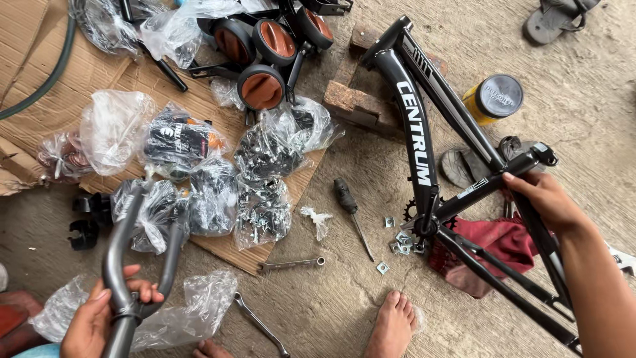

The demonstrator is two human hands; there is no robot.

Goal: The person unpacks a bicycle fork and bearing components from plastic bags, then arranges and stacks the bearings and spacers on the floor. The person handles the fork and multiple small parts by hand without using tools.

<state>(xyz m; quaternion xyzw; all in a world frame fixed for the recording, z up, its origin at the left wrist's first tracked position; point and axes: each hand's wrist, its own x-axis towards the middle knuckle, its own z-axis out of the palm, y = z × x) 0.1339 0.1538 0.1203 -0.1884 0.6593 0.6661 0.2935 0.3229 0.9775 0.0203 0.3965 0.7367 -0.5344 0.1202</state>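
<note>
left hand (pixel 93 321): fingers wrapped round grey fork (pixel 136 265), low left | right hand (pixel 544 199): fingers gripping black frame (pixel 416 142) on floor | advice: steady frame, keep fork legs clear of bags (pixel 199 192)

Left hand (pixel 99 318) is fisted around the grey fork (pixel 136 265), well left of the bicycle frame (pixel 424 152); right hand (pixel 546 202) clasps that frame's upper tube.
</note>
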